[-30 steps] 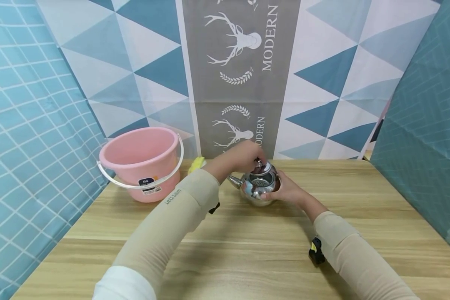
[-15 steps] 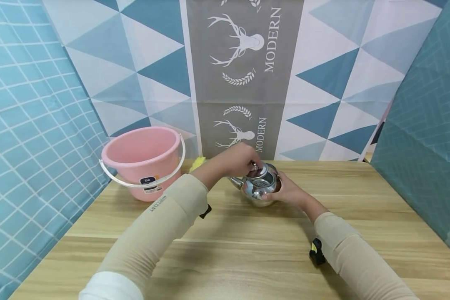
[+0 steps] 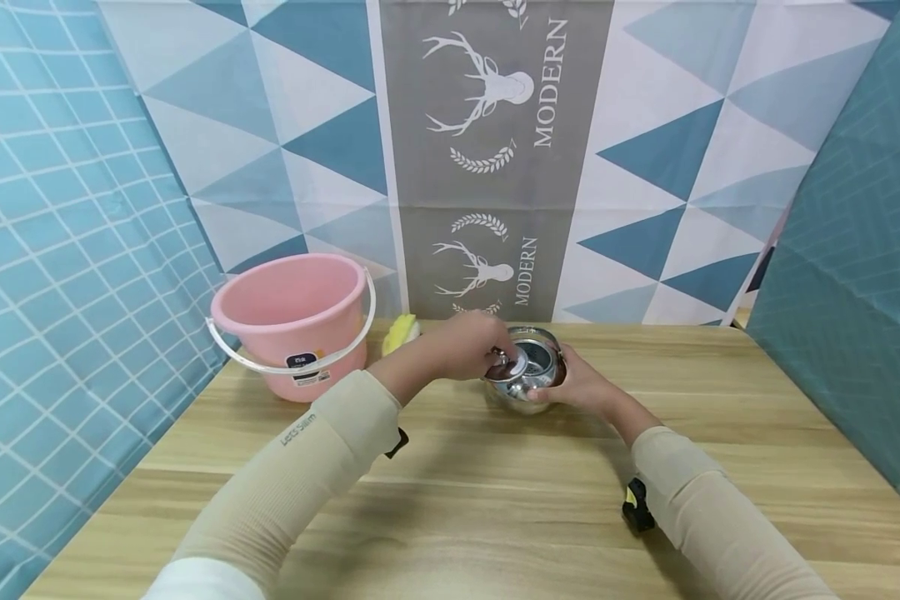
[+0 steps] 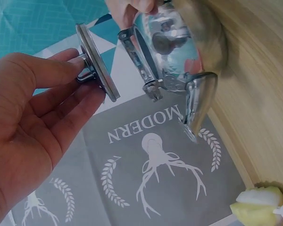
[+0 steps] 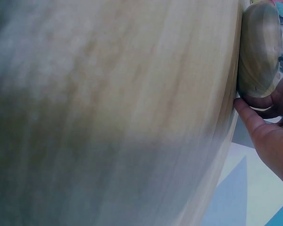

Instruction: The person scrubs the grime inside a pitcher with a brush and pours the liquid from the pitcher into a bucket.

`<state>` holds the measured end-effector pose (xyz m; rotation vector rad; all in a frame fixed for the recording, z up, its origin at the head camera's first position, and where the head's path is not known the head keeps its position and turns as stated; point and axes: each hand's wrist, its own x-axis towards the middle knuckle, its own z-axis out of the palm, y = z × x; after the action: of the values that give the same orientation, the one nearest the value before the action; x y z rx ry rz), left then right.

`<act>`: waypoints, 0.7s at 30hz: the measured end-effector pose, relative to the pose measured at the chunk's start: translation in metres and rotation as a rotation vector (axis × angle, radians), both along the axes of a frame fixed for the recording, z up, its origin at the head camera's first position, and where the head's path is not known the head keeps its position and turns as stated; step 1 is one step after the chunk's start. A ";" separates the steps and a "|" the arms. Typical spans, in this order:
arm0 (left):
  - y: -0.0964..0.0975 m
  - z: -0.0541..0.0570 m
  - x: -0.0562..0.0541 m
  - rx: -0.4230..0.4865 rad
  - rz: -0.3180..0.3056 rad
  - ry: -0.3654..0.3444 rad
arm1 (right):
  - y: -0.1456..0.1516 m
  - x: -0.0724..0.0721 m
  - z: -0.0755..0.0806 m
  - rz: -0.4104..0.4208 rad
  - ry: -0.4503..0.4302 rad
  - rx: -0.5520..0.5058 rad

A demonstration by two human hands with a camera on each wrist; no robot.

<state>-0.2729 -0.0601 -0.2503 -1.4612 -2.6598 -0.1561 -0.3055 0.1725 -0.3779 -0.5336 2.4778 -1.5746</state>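
Observation:
A shiny steel teapot (image 3: 523,398) stands on the wooden table with its top uncovered. My left hand (image 3: 468,343) pinches the small loop handle of its round lid (image 4: 98,61) between thumb and fingers. In the left wrist view the lid is tilted on edge, with a gap between it and the teapot's mouth. The spout (image 4: 193,110) shows in that view, while my left hand covers it in the head view. My right hand (image 3: 581,383) grips the teapot's right side, thumb in front. In the right wrist view the right thumb (image 5: 250,115) lies low against the teapot's belly.
A pink bucket (image 3: 270,342) with a white handle stands at the back left of the table (image 3: 495,500). Beside it lies a yellow and white, sponge-like thing (image 3: 399,333). Patterned sheets hang behind the table and along both sides.
My left hand has moved left and down with the lid, away from over the teapot, and more of the teapot's mouth shows. My right hand keeps its hold on the teapot.

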 end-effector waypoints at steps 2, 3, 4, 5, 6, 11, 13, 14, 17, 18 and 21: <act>-0.002 -0.002 0.002 -0.010 -0.013 0.017 | 0.000 0.001 0.000 -0.004 -0.009 0.000; -0.003 -0.003 0.002 -0.012 -0.019 0.025 | 0.000 0.001 0.000 -0.003 -0.010 0.003; -0.004 -0.004 0.003 -0.014 -0.027 0.035 | -0.001 0.001 -0.001 -0.004 -0.012 0.000; -0.006 -0.005 0.004 -0.014 -0.035 0.041 | -0.001 0.001 -0.001 -0.001 -0.010 0.000; -0.007 -0.006 0.005 -0.015 -0.038 0.047 | -0.001 0.001 -0.001 -0.003 -0.010 -0.006; -0.015 -0.012 0.008 0.002 -0.068 0.059 | 0.000 -0.001 -0.002 0.027 0.016 -0.038; -0.018 -0.015 0.009 0.012 -0.082 0.053 | 0.000 -0.002 -0.003 0.035 0.022 -0.047; -0.019 -0.016 0.009 0.012 -0.086 0.049 | 0.001 -0.002 -0.003 0.035 0.023 -0.049; -0.024 -0.021 0.010 0.002 -0.077 0.042 | 0.001 -0.003 -0.004 0.035 0.019 -0.052; -0.025 -0.022 0.010 -0.003 -0.074 0.045 | 0.001 -0.003 -0.004 0.033 0.017 -0.050; -0.030 -0.028 0.009 -0.022 -0.070 0.059 | 0.001 -0.003 -0.004 0.030 0.015 -0.042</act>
<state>-0.2637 -0.0900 -0.2780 -1.5421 -2.5739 -0.0877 -0.3083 0.1735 -0.3819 -0.5881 2.4410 -1.6204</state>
